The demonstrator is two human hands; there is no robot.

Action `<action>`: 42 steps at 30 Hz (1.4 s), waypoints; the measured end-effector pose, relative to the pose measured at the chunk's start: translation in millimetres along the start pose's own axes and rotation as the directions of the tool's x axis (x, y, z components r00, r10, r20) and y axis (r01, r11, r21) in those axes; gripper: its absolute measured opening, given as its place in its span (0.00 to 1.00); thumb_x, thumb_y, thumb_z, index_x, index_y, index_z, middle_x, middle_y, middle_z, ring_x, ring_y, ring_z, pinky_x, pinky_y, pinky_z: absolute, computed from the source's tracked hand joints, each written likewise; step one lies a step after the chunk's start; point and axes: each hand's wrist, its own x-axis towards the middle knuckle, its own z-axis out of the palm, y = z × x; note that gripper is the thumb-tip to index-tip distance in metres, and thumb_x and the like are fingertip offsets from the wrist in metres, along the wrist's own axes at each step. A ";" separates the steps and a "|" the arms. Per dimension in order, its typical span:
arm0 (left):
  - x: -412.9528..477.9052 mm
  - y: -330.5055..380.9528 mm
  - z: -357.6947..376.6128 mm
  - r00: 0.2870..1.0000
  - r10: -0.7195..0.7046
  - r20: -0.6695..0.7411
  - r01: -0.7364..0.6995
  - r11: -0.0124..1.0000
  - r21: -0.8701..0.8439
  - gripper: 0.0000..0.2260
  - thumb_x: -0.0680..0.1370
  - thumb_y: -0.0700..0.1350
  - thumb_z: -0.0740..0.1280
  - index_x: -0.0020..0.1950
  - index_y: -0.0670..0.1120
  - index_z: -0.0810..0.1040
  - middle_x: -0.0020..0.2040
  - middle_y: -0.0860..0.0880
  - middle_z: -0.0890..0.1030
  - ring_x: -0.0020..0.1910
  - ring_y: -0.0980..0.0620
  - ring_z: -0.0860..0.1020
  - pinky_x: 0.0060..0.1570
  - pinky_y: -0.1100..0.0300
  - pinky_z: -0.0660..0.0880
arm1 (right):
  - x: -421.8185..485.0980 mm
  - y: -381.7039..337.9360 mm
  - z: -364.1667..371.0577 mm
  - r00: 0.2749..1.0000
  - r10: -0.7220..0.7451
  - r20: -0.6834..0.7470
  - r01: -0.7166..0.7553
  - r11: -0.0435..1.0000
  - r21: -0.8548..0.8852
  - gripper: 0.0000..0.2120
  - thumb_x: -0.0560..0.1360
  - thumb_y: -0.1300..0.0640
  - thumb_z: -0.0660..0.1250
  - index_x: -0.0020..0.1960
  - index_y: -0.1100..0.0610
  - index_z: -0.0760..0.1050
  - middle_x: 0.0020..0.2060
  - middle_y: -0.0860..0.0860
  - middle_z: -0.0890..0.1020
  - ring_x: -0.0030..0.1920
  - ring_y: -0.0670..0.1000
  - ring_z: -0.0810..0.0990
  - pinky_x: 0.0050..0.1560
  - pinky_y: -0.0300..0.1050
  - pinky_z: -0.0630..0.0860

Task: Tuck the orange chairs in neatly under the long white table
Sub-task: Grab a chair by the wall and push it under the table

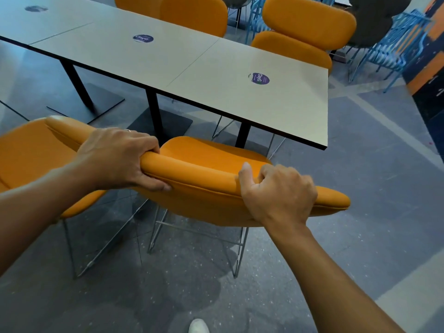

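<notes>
Both the left grip point(115, 159) and right grip point(278, 193) clasp the orange chair point(199, 179) by its back, which probably needs next a straight push under the tabletop point(216, 75).

Grey floor point(360, 212) under table point(216, 75), orange chairs point(204, 203)

In the far right corner, blue slatted metal chairs point(396, 46) stand bunched together, a dark grey upholstered chair point(374, 18) just behind them. An orange-and-black wall panel point(431, 58) runs alongside. The floor point(360, 188) is grey and speckled; a white shoe tip point(198, 326) shows at the bottom edge.
</notes>
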 end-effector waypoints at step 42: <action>64.8 -106.0 9.3 0.987 0.153 0.054 -0.152 0.988 -0.009 0.44 0.53 0.85 0.46 0.50 0.56 0.76 0.39 0.54 0.77 0.39 0.51 0.75 0.41 0.55 0.65 | 24.4 -75.2 19.6 0.997 0.025 0.073 -0.011 0.981 -0.194 0.39 0.61 0.13 0.46 0.41 0.46 0.72 0.35 0.44 0.74 0.36 0.48 0.73 0.42 0.46 0.68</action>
